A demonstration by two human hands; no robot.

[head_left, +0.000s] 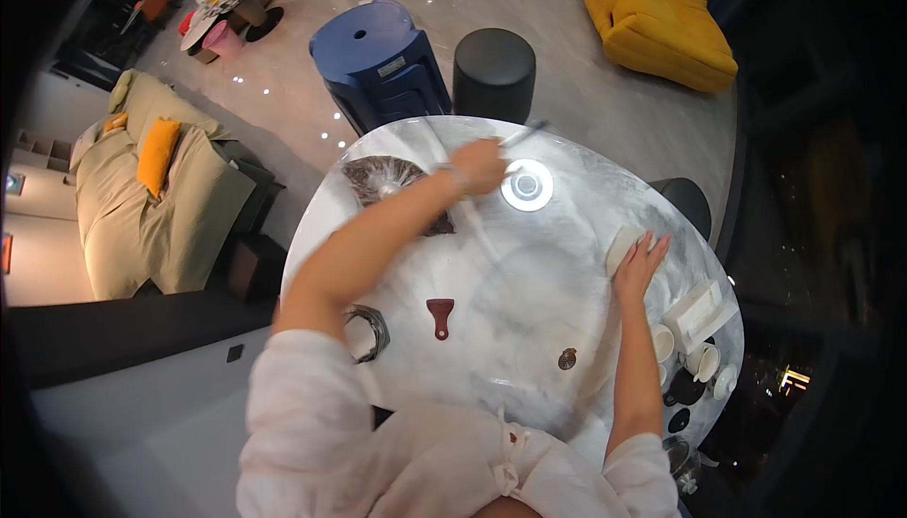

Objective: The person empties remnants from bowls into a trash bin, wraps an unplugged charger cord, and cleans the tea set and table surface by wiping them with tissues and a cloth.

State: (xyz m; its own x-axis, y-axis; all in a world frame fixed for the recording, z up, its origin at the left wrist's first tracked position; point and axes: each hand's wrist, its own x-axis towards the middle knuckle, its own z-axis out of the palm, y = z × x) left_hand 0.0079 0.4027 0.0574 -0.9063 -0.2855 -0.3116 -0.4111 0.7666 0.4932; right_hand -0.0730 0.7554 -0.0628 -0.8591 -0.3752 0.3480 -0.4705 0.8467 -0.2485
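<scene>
Near the far edge of the white marbled table (529, 315), my left hand (477, 167) is closed around a thin dark stick-like tool (525, 135), blurred by motion. Its exact kind is not clear. My right hand (640, 268) presses on a pale folded cloth (620, 245) near the table's right edge, its fingers partly spread over it. Beneath my left forearm lies a brown, shiny plastic-wrapped bundle (373, 178), partly covered by the arm. A dark red scraper (439, 316) rests on the tabletop between my arms, apart from both hands.
At right stand a white tissue box (693, 314), white cups (702, 362) and dark lids. A small bronze disc (567, 359) and a grey-rimmed roll (367, 334) lie nearer me. Beyond the table are a blue stool (373, 55) and a black stool (494, 69).
</scene>
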